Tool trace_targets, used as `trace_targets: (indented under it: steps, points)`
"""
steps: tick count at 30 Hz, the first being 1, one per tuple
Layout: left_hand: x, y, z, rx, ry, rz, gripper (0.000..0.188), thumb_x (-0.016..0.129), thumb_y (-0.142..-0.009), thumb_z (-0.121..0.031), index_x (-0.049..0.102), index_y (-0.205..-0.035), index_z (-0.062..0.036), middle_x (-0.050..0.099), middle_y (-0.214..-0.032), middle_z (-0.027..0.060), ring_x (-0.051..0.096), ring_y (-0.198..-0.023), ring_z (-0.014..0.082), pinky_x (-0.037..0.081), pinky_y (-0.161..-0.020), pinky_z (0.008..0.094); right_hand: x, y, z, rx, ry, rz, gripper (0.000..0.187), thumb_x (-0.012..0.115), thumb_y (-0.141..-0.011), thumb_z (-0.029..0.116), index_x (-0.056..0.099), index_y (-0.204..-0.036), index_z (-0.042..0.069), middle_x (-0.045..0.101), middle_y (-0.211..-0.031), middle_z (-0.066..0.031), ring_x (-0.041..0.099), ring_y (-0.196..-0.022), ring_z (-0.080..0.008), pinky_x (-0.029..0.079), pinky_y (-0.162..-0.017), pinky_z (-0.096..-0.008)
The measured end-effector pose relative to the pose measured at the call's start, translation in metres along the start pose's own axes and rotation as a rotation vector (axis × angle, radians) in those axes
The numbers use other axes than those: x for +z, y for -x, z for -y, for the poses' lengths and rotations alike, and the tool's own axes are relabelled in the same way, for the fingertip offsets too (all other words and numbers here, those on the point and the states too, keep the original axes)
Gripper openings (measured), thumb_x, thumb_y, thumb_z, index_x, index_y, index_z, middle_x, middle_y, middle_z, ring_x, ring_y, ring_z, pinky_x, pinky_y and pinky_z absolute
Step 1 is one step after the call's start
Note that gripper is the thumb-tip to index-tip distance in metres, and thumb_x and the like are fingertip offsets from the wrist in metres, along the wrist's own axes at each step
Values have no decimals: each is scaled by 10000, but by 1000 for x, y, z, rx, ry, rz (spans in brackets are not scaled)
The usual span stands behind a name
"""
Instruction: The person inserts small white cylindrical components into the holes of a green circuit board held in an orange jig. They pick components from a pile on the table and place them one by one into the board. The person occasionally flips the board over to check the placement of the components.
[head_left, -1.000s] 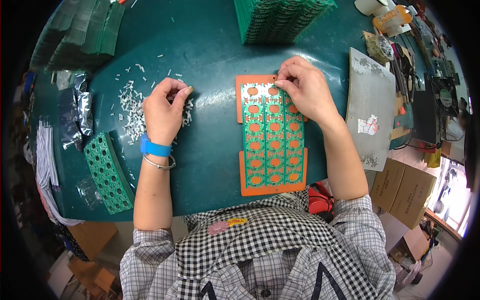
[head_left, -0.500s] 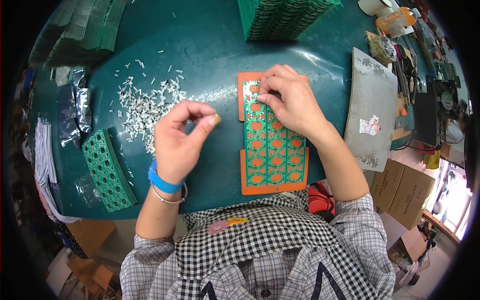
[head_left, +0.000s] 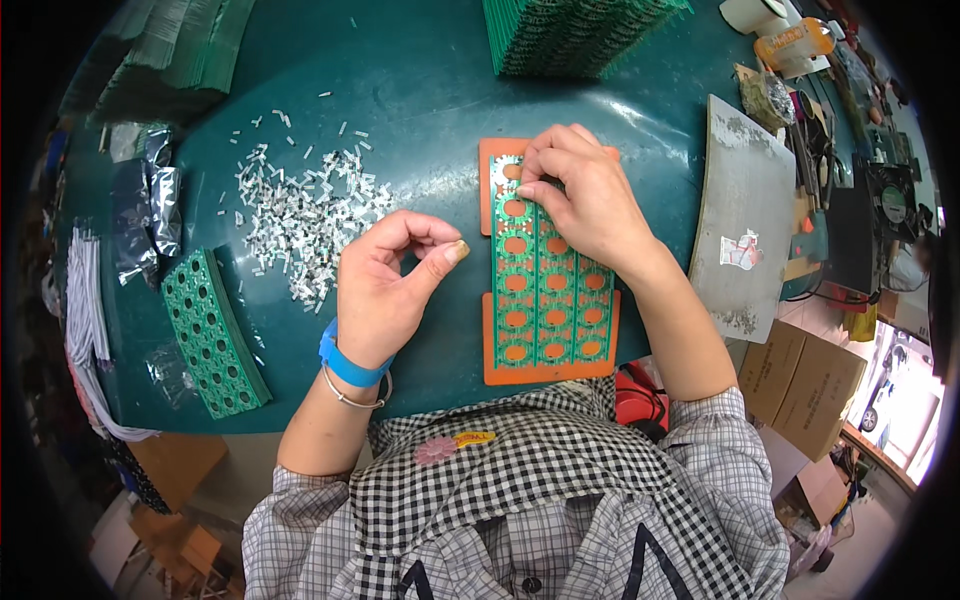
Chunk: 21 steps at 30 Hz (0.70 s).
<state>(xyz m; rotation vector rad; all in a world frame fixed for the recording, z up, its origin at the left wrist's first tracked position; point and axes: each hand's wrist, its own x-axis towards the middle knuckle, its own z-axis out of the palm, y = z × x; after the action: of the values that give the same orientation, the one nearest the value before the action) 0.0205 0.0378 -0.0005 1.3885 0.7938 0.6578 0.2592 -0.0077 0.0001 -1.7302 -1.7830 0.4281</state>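
A green circuit board panel (head_left: 537, 300) with rows of oval openings lies on an orange backing plate (head_left: 550, 374) in front of me. My right hand (head_left: 590, 205) reaches over its far end, thumb and fingertips pinched at the far left openings. Whatever sits in that pinch is too small to make out. White marks show on the board beside those fingertips. Left of the panel, above the table, my left hand (head_left: 388, 285) is closed, thumb against forefinger; something yellowish shows at the thumb tip, and I cannot tell what it is. Beyond this hand lies a pile of small white strips (head_left: 310, 215).
Stacks of green boards stand at the far left (head_left: 190, 50) and far middle (head_left: 575, 35). Another board stack (head_left: 210, 335) lies at left, near silver bags (head_left: 163, 205) and white cables (head_left: 88, 310). A grey metal plate (head_left: 735, 190) lies at right.
My left hand has moved right, toward the panel, still pinched. My right hand stays at the panel's far left end with little movement. The whole view has shifted slightly.
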Motion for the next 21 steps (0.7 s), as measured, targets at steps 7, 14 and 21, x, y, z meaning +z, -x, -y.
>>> trace_targets:
  steps: [7,14,21]
  points:
    - [5,1,1,3,9,8,130,686,-912,29,643,-1035,28,684,-975,61,659,-933,118,534,-848,250,8,-1,-4,-126,78,-43,115,748,-758,32,655,-826,24,616,-931,-55,598,-931,-273,527,-756,-407]
    - [10,3,1,25,-9,35,179,655,-914,64,621,-1089,39,680,-1036,77,667,-978,135,538,-900,264,14,2,0,-102,115,-92,131,742,-765,39,636,-835,7,600,-932,-79,600,-934,-282,529,-761,-421]
    - [13,4,-1,-3,0,11,236,659,-913,60,594,-1139,48,691,-1023,83,671,-981,137,534,-908,266,11,0,3,-91,103,-40,119,752,-768,44,653,-816,-2,611,-919,-82,593,-916,-292,517,-788,-425]
